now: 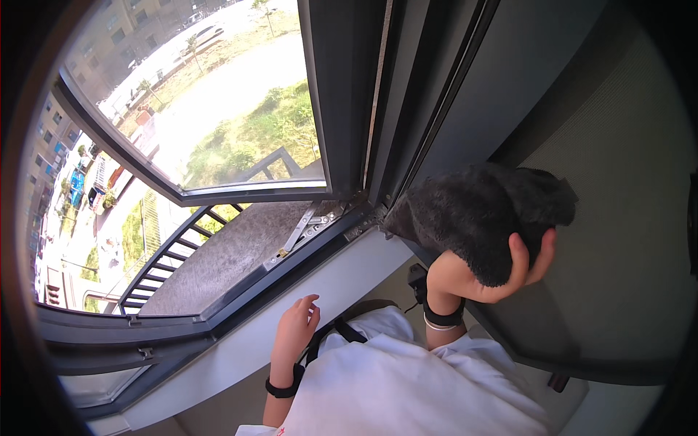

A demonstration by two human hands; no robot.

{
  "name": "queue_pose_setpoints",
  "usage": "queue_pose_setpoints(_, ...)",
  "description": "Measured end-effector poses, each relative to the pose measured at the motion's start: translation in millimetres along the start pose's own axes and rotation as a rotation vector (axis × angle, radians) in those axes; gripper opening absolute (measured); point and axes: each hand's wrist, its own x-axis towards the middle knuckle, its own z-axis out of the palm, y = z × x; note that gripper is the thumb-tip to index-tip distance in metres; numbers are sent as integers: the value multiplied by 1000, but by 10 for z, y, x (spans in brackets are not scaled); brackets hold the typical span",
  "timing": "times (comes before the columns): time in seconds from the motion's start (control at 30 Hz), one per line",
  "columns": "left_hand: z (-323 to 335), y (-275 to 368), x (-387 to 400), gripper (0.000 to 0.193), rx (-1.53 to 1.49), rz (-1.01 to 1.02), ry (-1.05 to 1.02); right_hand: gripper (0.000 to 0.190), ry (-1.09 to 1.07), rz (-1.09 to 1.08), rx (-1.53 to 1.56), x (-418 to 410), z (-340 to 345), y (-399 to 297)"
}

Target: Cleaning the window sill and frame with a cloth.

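Note:
A dark grey fluffy cleaning cloth [463,212] is gripped in my right hand [491,280], its thumb and fingers curled around the lower edge. The cloth's left tip reaches the inner corner of the dark window frame [338,240]. Behind the cloth is a mesh screen panel [611,218] in a dark frame. My left hand [297,321] is empty, fingers loosely bent and slightly apart. It appears over or beside the white windowsill [327,272]; whether it touches the sill cannot be told.
An outward-swung window sash [251,191] stands at upper left, joined to the frame by a metal hinge arm [302,231]. Outside are a stone-like ledge [218,250] and a dark metal railing [163,267]. A small black device with a cord [417,280] sits near my right wrist.

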Motion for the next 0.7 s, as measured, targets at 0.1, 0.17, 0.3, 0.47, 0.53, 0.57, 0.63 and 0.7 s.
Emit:
queue_pose_setpoints(0.1, 10, -8, 48, 24, 14, 37, -16, 23, -77, -348, -271, 56, 153, 141)
queue_pose_setpoints(0.17, 34, 33, 95, 25, 17, 69, -42, 18, -338, -302, -364, -190, 265, 223)
queue_pose_setpoints(0.3, 27, 67, 58, 24, 2, 37, -87, 27, -688, -304, -468, -1295, 149, 476)
queue_pose_setpoints(0.47, 29, -162, -44, 24, -17, -3, -126, 28, -934, 93, -292, -1961, -555, 425)
queue_pose_setpoints(0.53, 10, -207, -62, 24, -8, -22, -150, 30, -947, 233, -237, -1956, -806, 395)
queue_pose_setpoints(0.57, -6, -215, -54, 23, 0, -15, -168, 32, -918, 277, -222, -1942, -923, 393)
queue_pose_setpoints(0.63, -33, -229, 8, 23, 14, 5, -200, 34, -877, 326, -225, -1857, -1044, 405)
queue_pose_setpoints(0.7, -25, -243, 70, 23, 38, 30, -218, 35, -832, 288, -234, -1746, -1140, 417)
